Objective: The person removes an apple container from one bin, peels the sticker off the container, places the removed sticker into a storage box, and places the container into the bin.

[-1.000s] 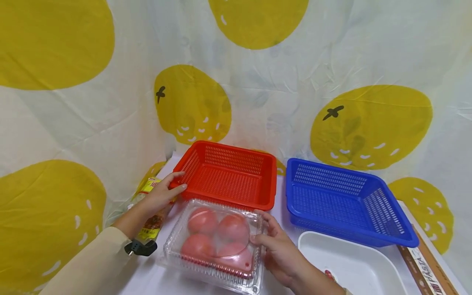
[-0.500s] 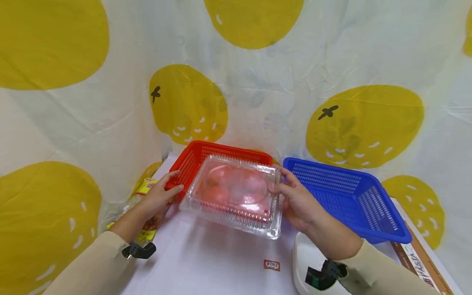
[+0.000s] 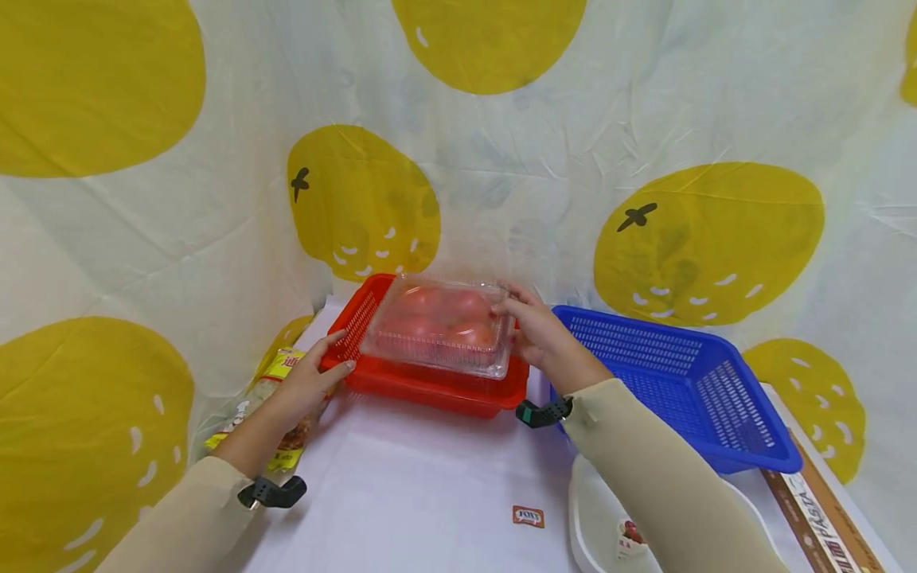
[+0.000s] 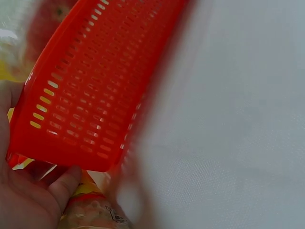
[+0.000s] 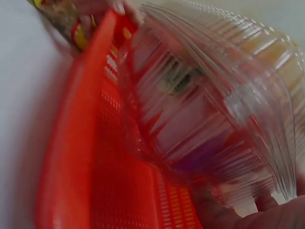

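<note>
A clear plastic clamshell box of tomatoes (image 3: 438,325) is over the red basket (image 3: 430,388), tilted, partly inside its rim in the right wrist view. My right hand (image 3: 533,330) grips the box by its right side, thumb on top and fingers beneath. At the basket's left end, my left hand (image 3: 311,386) holds the rim; in the left wrist view its thumb and fingers lie around the red corner (image 4: 62,160). Through the clear plastic, several red tomatoes show, one with a green stem in the right wrist view. Most of the basket's floor is hidden by the box.
Beside the left forearm lies a yellow-labelled food bag (image 3: 286,374). A blue basket (image 3: 669,398) stands at right, with a white tub (image 3: 583,509) in front and a pasta box (image 3: 824,517) alongside. A small red-brown packet (image 3: 528,516) lies on the white table.
The right hand has lifted the tomato box from the table in front and carried it forward over the red basket. The small packet and more of the tabletop are uncovered. The left hand stays put.
</note>
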A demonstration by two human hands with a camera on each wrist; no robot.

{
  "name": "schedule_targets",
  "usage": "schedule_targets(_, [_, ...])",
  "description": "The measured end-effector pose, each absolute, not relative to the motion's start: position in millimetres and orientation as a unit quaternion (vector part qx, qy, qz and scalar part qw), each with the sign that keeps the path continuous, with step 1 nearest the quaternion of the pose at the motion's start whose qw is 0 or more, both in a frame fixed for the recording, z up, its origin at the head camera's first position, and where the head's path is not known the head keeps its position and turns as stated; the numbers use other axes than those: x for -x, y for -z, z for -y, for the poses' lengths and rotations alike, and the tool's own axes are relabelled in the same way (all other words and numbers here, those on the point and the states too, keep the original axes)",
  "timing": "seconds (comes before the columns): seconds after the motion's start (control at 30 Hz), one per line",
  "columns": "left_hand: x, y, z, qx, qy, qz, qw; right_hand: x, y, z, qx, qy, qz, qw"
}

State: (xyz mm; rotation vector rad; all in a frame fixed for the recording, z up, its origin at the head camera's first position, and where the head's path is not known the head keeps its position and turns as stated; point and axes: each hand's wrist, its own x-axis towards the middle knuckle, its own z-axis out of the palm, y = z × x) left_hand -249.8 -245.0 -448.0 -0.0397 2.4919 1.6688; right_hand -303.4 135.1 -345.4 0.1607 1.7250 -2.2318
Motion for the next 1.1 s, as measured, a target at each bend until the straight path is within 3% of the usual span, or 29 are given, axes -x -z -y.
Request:
schedule_targets(0.4, [246, 451, 246, 0.013, -0.567, -0.821, 0.069, 354, 390, -113, -0.087, 0.73, -0.659, 0.156])
schedule_targets(0.8, [245, 454, 239, 0.028, -0.588, -0.804, 0.078, 373, 403, -97, 0.033, 0.678, -0.719, 0.15])
schedule_targets(1.1, [247, 448, 241, 0.025, -0.584, -0.807, 0.084, 380, 413, -104, 0.04, 0.6, -0.784, 0.157])
